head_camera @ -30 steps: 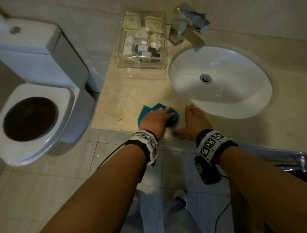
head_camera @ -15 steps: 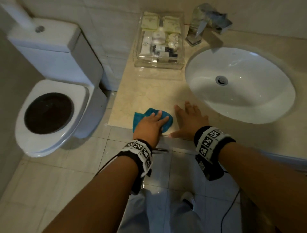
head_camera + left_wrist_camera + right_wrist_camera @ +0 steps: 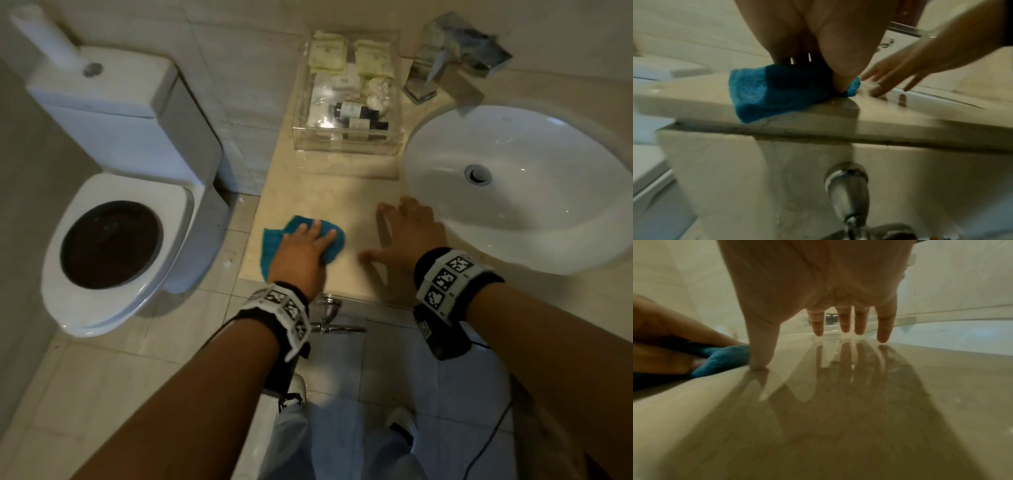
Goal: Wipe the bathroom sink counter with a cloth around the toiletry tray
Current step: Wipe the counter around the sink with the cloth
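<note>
my left hand (image 3: 301,255) presses the cloth (image 3: 274,240) flat at the desk (image 3: 342,192) front edge, right hand (image 3: 407,236) splayed beside, toiletry tray (image 3: 346,145) straight ahead.

The cloth (image 3: 274,240) is teal blue, the counter (image 3: 308,198) beige marble, the sink (image 3: 548,212) white, the wrist bands (image 3: 448,284) black-and-white checkered.

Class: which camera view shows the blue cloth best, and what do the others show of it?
The head view: the blue cloth lies whole on the counter under the left hand. The left wrist view shows its near fold overhanging the edge; the right wrist view shows only one end.
</note>
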`<state>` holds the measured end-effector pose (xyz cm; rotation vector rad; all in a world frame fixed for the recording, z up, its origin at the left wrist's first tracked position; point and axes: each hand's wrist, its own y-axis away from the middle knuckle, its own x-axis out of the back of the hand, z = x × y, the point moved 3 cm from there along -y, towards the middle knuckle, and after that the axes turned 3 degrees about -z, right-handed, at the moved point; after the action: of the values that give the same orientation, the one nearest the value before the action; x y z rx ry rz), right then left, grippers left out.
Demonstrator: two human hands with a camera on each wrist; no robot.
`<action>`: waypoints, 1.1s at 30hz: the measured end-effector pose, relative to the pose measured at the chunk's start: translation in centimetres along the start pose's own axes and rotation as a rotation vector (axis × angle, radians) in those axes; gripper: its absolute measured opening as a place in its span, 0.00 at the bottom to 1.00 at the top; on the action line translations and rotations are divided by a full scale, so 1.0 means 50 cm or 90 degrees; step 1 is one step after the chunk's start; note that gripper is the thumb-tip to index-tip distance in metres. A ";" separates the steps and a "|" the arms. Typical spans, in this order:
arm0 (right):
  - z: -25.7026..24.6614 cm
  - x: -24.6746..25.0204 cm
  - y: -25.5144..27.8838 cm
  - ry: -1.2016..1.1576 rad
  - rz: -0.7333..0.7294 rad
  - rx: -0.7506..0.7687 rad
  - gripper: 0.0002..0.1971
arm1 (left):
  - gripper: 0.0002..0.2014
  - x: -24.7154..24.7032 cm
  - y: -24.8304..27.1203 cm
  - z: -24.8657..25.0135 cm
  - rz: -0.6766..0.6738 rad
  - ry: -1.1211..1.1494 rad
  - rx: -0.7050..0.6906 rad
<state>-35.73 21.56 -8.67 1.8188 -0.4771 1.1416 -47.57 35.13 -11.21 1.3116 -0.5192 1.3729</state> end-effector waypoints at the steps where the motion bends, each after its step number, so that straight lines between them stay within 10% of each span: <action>1: -0.004 0.005 -0.013 -0.009 -0.016 0.002 0.52 | 0.28 -0.004 -0.006 0.015 -0.020 -0.011 -0.025; 13: 0.000 0.004 -0.063 -0.032 -0.096 -0.016 0.63 | 0.34 0.114 -0.194 -0.087 -0.052 -0.006 0.100; 28: -0.006 0.002 -0.051 -0.090 -0.036 -0.031 0.60 | 0.30 0.068 -0.174 0.108 -0.144 -0.116 -0.126; 33: 0.005 0.021 0.024 -0.158 -0.053 -0.034 0.39 | 0.26 0.070 -0.072 0.101 -0.203 -0.121 -0.145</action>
<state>-35.93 20.89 -7.24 1.9249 -0.5634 0.8438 -41.55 33.18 -7.95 1.2808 -0.5499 0.9052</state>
